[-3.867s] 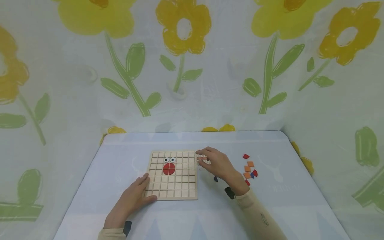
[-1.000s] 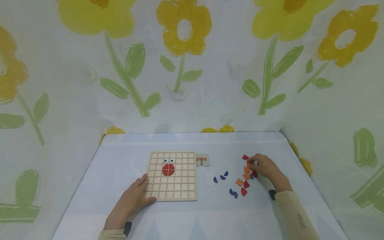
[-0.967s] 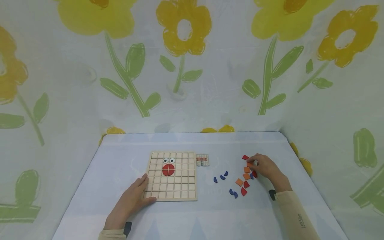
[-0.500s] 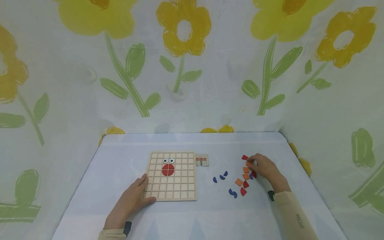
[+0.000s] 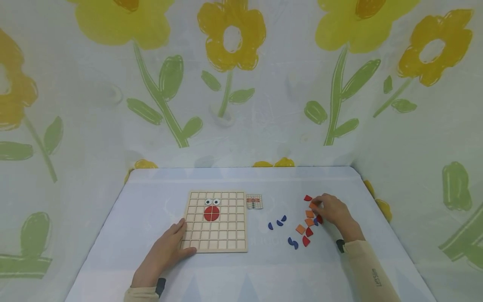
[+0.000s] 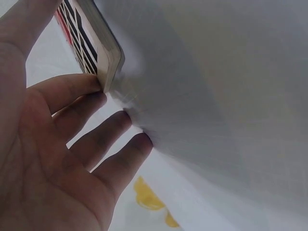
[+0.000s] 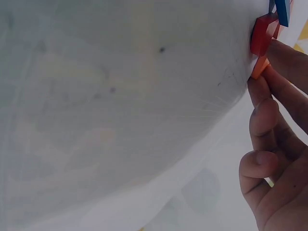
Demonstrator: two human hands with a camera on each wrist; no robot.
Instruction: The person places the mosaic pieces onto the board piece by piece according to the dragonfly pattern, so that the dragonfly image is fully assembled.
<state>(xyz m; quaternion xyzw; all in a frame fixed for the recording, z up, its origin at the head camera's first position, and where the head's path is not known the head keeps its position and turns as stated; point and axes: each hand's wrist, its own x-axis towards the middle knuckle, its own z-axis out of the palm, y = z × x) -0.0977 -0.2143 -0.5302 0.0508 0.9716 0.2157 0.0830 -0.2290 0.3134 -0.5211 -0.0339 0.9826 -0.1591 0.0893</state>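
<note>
A square wooden grid board (image 5: 227, 235) lies on the table. It holds two round eye pieces (image 5: 212, 202) above a red disc (image 5: 211, 213) made of quarter-circle pieces. My left hand (image 5: 166, 251) rests at its near left corner, fingers along the left edge and thumb by the front edge. In the left wrist view, the index fingertip touches the board's corner (image 6: 111, 60). To the right, my right hand (image 5: 335, 211) pinches an orange square tile (image 5: 312, 206). The right wrist view shows this tile (image 7: 260, 68) at the fingertips, beside a red piece (image 7: 263, 36).
A small printed pattern card (image 5: 254, 201) lies against the board's right edge. Blue half-round pieces (image 5: 280, 223) are scattered between board and right hand. More orange squares (image 5: 300, 229) and red quarter-circles (image 5: 306, 241) lie near that hand. A flower-patterned curtain (image 5: 271, 126) stands behind the table.
My right hand has moved from beside the card, right to the loose tiles, where its fingers now pinch an orange square. Over the last second it barely moves. The left hand stays at the board.
</note>
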